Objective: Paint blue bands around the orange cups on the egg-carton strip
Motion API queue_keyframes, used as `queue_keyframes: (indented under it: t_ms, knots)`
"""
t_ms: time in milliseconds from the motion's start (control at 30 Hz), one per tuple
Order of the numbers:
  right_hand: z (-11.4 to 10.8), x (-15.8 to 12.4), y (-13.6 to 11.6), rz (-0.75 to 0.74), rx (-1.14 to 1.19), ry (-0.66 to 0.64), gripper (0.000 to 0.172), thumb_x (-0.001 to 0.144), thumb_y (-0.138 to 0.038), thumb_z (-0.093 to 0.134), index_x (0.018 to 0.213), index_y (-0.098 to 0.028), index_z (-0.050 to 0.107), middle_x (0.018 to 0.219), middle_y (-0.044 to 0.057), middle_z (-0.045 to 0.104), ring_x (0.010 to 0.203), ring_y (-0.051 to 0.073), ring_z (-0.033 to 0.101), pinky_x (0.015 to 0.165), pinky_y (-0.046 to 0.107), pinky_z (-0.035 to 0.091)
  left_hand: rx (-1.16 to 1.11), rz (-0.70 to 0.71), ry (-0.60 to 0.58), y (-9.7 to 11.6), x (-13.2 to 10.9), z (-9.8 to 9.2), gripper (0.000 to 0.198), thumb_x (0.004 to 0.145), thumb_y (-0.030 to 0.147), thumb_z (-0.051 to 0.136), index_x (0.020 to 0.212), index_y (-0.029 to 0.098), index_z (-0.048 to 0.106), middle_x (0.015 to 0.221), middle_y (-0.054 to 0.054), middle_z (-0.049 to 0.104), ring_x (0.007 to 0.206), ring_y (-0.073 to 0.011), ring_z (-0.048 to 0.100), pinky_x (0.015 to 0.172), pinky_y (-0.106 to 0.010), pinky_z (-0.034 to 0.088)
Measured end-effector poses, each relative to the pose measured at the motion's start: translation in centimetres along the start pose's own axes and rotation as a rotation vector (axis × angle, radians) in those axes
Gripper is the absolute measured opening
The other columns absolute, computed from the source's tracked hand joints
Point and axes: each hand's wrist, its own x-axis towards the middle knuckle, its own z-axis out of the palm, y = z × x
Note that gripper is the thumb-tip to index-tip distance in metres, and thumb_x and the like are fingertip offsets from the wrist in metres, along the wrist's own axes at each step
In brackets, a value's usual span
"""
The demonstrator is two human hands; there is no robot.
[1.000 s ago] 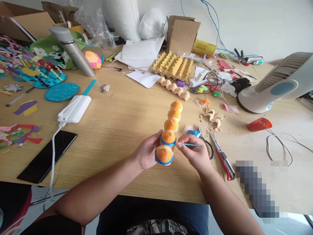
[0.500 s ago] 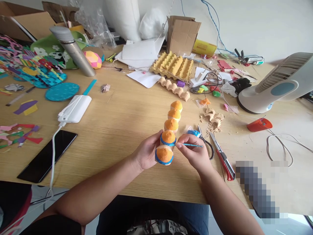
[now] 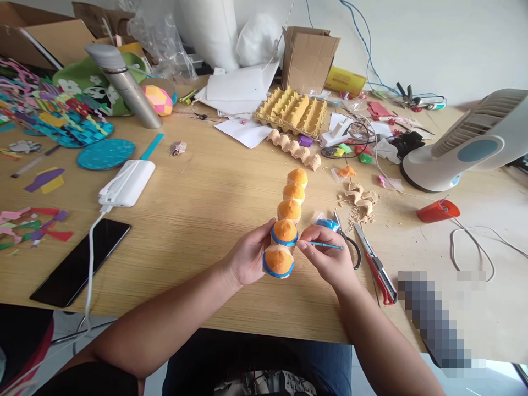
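While in right grip, brush against carton strip.

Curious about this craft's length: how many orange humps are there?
5, in one row. The left hand holds the nearest hump; the second hump, blue-ringed, is by the right hand, which pinches a thin blue strand; third hump, fourth hump and farthest hump lie beyond. None seems hidden.

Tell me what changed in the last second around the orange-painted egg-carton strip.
Nothing visibly moved. The left hand still grips the orange-painted strip of egg-carton cups, and the right hand still pinches the thin blue stick against its second cup. No grip was taken or released.
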Motion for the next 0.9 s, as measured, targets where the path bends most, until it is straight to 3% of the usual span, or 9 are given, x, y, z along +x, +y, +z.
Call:
queue_keyframes:
  t_ms: [267, 400, 633, 767, 900]
  knots:
    - [0.0, -0.1, -0.1, -0.03, -0.009, -0.013, 0.029, 0.095, -0.04, 0.081, 0.077, -0.022, 0.068, 0.072, 0.0, 0.066, 0.065, 0.014, 0.058, 0.061, 0.028, 0.048, -0.027, 0.007, 0.013, 0.0, 0.0, 0.2, 0.019, 0.103, 0.038, 0.067, 0.114, 0.029, 0.08, 0.094, -0.003, 0.083, 0.085, -0.0243, 0.08, 0.073, -0.031, 0.057]
    - [0.1, -0.1, 0.0, -0.043, -0.002, -0.013, 0.025, 0.095, -0.034, 0.082, 0.078, -0.022, 0.068, 0.073, 0.0, 0.066, 0.066, 0.014, 0.058, 0.062, 0.028, 0.048, -0.014, -0.002, -0.043, 0.0, 0.1, -0.2, 0.022, 0.104, 0.039, 0.066, 0.118, 0.029, 0.079, 0.097, -0.003, 0.083, 0.089, -0.0253, 0.081, 0.075, -0.032, 0.057]
    - [-0.1, -0.1, 0.2, -0.043, 0.025, -0.023, 0.023, 0.095, -0.031, 0.081, 0.078, -0.022, 0.069, 0.073, 0.0, 0.065, 0.066, 0.013, 0.056, 0.062, 0.028, 0.047, -0.011, -0.032, -0.056, 0.1, 0.2, 0.0, 0.027, 0.108, 0.039, 0.058, 0.105, 0.024, 0.08, 0.093, -0.002, 0.082, 0.082, -0.019, 0.078, 0.075, -0.028, 0.057]
    - [-0.2, -0.3, 0.2, -0.105, 0.153, -0.053, 0.023, 0.096, -0.032, 0.081, 0.079, -0.023, 0.069, 0.072, 0.0, 0.064, 0.067, 0.014, 0.058, 0.062, 0.028, 0.048, -0.033, -0.034, -0.039, 0.4, 0.0, 0.5, 0.028, 0.108, 0.038, 0.056, 0.099, 0.024, 0.079, 0.088, -0.001, 0.08, 0.076, -0.0179, 0.076, 0.07, -0.027, 0.057]
    - [-0.2, -0.3, 0.1, -0.131, 0.204, 0.006, 0.024, 0.096, -0.031, 0.081, 0.078, -0.023, 0.067, 0.072, -0.001, 0.061, 0.066, 0.013, 0.054, 0.06, 0.026, 0.045, -0.049, -0.026, -0.039, 0.7, -0.2, 0.9, 0.028, 0.108, 0.035, 0.056, 0.098, 0.023, 0.079, 0.083, -0.003, 0.079, 0.069, -0.0167, 0.074, 0.067, -0.028, 0.058]
